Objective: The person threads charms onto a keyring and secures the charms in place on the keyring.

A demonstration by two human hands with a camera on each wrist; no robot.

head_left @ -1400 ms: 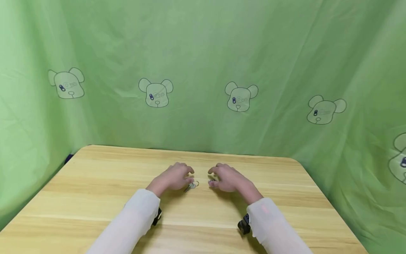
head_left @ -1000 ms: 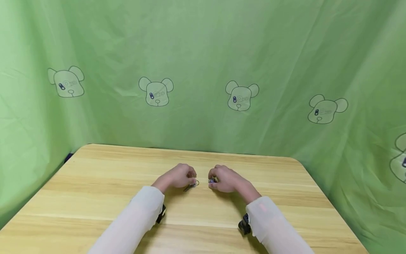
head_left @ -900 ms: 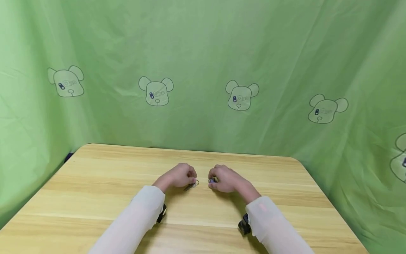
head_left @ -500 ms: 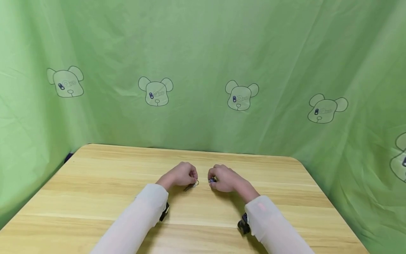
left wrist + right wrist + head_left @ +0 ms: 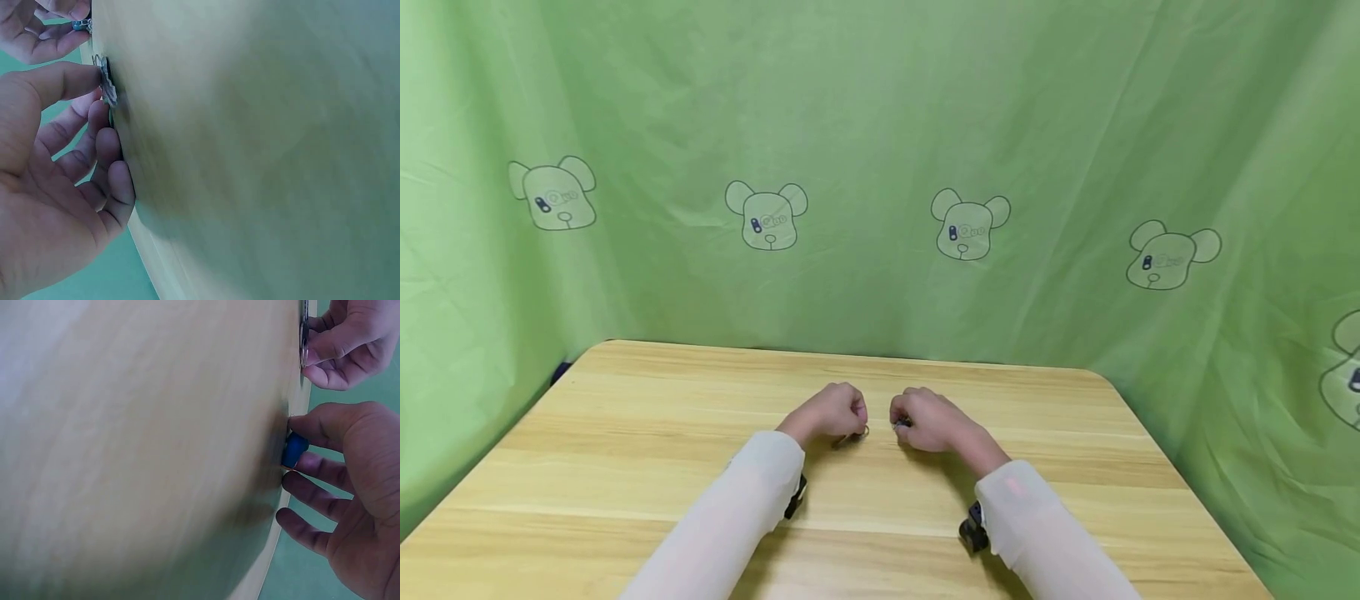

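My left hand (image 5: 829,412) pinches a small bunch of metal keys (image 5: 107,81) between thumb and fingers, low over the table. A thin key ring (image 5: 867,431) sticks out past its fingertips. Across a small gap, my right hand (image 5: 931,422) holds a small blue object (image 5: 294,450) between thumb and fingers, right at the tabletop. A bit of metal chain shows on this object in the left wrist view; what it is exactly cannot be made out. The right hand's outer fingers are spread apart in the right wrist view.
A light wooden table (image 5: 647,467) with rounded far corners lies under both hands. Behind it and at both sides hangs a green curtain (image 5: 865,108) printed with bear heads. Black wrist cameras (image 5: 974,530) hang below the sleeves.
Both hands' fingers have come together: the left thumb and fingers now pinch the keys, and the right ones grip the blue object. The left forearm has shifted slightly right and forward.
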